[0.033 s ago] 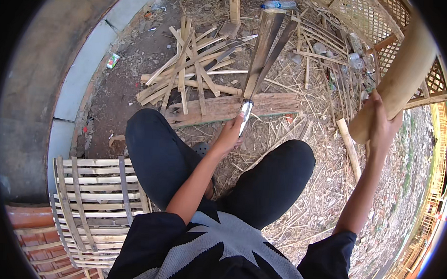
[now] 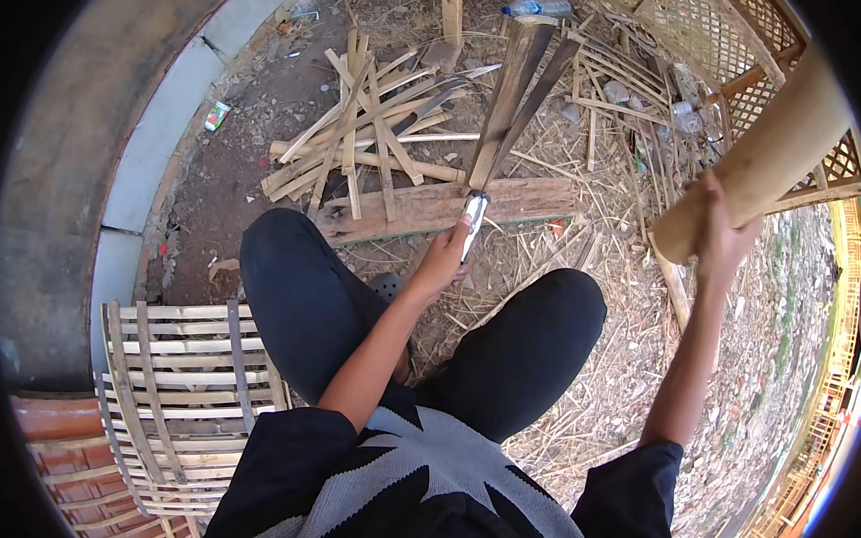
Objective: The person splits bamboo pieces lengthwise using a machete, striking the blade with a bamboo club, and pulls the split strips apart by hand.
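Observation:
My left hand (image 2: 442, 258), between my knees, is closed around a pale, shiny hand tool (image 2: 474, 218). The tool's far end meets the lower end of a split piece of bamboo (image 2: 505, 106). A dark, narrow strip (image 2: 539, 100) spreads away from that piece toward the upper right; I cannot tell if it is blade or bamboo. Over on the right, my right hand (image 2: 721, 232) grips a thick, smooth bamboo pole (image 2: 771, 148) near its lower end. The pole is held tilted, off the ground, its upper end reaching toward the upper right.
A weathered plank (image 2: 394, 216) lies beyond my knees, with a heap of bamboo strips (image 2: 359, 138) behind it. A slatted bamboo panel (image 2: 190, 374) is at the left. A plastic bottle (image 2: 539, 7) and a lattice panel (image 2: 714, 37) stand farther back. Shavings litter the ground.
My right hand and the thick bamboo pole have shifted slightly left, bringing the pole's lower end nearer the middle. My left hand and its tool have barely moved.

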The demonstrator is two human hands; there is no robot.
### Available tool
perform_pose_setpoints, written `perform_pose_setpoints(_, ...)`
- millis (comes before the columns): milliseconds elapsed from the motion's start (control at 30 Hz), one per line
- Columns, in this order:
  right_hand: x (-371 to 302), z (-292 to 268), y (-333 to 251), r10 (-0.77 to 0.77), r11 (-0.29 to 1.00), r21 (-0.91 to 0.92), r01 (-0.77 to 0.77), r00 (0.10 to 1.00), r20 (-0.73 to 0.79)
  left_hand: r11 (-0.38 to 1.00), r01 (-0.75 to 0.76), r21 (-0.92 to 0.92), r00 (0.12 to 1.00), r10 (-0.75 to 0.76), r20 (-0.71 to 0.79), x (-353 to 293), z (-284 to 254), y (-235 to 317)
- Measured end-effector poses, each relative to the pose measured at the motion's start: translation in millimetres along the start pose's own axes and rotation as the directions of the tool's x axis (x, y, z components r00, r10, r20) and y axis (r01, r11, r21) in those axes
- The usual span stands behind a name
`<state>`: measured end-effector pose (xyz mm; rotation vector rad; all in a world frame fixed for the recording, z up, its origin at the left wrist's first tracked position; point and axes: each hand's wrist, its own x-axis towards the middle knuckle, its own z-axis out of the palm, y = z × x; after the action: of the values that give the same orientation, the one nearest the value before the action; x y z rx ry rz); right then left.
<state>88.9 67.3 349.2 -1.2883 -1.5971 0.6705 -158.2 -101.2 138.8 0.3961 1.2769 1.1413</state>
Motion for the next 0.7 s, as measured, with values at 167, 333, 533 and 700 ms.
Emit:
perform_pose_setpoints(167, -109, -4, 222, 0.225, 0.805, -0.586, 0.095, 0.864, 0.450, 0.979, 0.168, -0.116, 0.985, -0.163, 0.052, -8, 26, 13)
perform_pose_setpoints(333, -48, -33, 112, 0.203, 0.876, -0.479, -0.047, 0.938, 0.280, 0.994, 0.099, -0.044, 0.995, -0.099, 0.001, 1, 0, -21)
perform_pose_setpoints(533, 0, -3, 68, 0.032, 0.999, -0.018, -0.030, 0.994, 0.102, 0.995, 0.069, -0.077, 0.997, -0.071, -0.026, 29, 0, -53)
perform_pose_setpoints(700, -106, 23, 266, 0.313, 0.949, -0.154, -0.274, 0.782, 0.539, 0.965, 0.221, -0.143, 0.975, -0.220, 0.024, 27, 2, -13)
